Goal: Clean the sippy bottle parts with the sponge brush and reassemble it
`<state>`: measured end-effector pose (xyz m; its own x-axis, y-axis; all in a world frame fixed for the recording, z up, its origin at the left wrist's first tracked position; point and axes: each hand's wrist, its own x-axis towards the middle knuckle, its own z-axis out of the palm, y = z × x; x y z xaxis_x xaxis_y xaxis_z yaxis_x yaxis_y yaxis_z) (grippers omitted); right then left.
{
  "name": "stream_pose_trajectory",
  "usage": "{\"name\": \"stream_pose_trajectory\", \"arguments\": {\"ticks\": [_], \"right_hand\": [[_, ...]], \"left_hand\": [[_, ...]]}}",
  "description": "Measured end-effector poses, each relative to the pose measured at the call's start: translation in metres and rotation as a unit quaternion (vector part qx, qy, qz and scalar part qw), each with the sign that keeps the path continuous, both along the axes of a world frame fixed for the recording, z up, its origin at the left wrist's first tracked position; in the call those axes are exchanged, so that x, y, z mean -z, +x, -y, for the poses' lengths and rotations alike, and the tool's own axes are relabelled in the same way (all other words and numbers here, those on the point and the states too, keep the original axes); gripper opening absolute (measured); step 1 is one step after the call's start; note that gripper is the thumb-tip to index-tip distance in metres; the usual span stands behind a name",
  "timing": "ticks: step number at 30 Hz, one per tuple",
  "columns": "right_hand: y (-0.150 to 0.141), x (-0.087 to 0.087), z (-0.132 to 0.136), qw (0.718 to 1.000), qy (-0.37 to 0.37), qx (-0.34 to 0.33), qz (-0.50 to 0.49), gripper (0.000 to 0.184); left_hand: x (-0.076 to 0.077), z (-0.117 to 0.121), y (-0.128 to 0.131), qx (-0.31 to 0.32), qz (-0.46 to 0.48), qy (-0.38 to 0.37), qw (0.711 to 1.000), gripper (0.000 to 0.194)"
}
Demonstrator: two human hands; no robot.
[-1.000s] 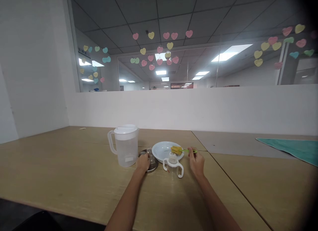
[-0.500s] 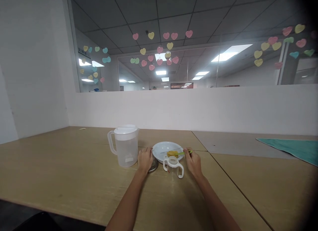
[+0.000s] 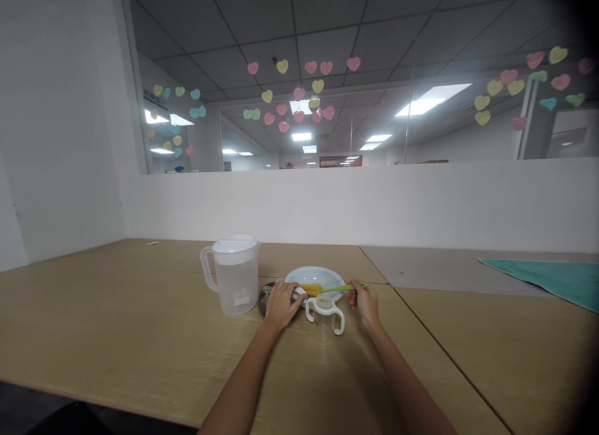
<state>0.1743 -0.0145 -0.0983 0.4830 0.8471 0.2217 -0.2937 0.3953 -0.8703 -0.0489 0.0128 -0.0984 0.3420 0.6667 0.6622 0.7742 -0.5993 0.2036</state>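
Observation:
In my right hand (image 3: 365,303) is the green handle of a bottle brush (image 3: 312,289) with a yellow sponge-like head. My left hand (image 3: 281,305) has its fingers closed on a small white ring-like part (image 3: 298,292), with the brush head against it; whether the head is inside I cannot tell. Behind the brush sits a white bowl (image 3: 314,273). Between my hands stands a clear baby bottle (image 3: 324,315) with a white two-handled collar and no cap on top. Partly under my left hand lies a round dark metal dish (image 3: 262,305) with a small clear piece on it.
A translucent lidded pitcher (image 3: 238,279) stands left of my left hand, its handle to the left. At the far right lies a green cloth (image 3: 556,278). A seam in the table (image 3: 435,341) runs at the right, and a low white wall (image 3: 327,207) closes off the back.
My left hand has moved slightly right, showing the white part in its fingers and more of the metal dish. The brush head has shifted left to meet the white part.

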Motion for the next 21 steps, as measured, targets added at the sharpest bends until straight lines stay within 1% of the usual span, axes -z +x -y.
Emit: {"name": "stream_pose_trajectory", "arguments": {"ticks": [5, 8, 12, 17, 19, 21], "right_hand": [[0.007, 0.001, -0.003, 0.998, -0.01, -0.003, -0.062, 0.032], [0.01, 0.002, -0.004, 0.995, -0.012, -0.01, -0.103, 0.028], [0.014, 0.0, -0.003, 0.988, -0.003, -0.04, -0.146, 0.024], [0.011, -0.001, -0.002, 0.984, 0.004, -0.087, -0.153, 0.021], [0.01, 0.001, -0.004, 0.985, 0.003, -0.086, -0.146, 0.021], [0.011, 0.005, -0.006, 0.988, 0.007, -0.065, -0.14, 0.021]], "left_hand": [[0.0, 0.0, 0.004, -0.039, 0.03, -0.022, 0.999, 0.028], [0.001, 0.0, 0.005, -0.019, 0.051, -0.033, 0.998, 0.027], [0.002, 0.0, 0.007, 0.013, 0.089, -0.026, 0.996, 0.033], [0.006, 0.0, 0.008, 0.025, 0.114, 0.0, 0.993, 0.038], [0.007, 0.0, 0.006, 0.035, 0.129, 0.023, 0.991, 0.041], [0.008, -0.001, 0.004, 0.043, 0.144, 0.046, 0.988, 0.045]]}}
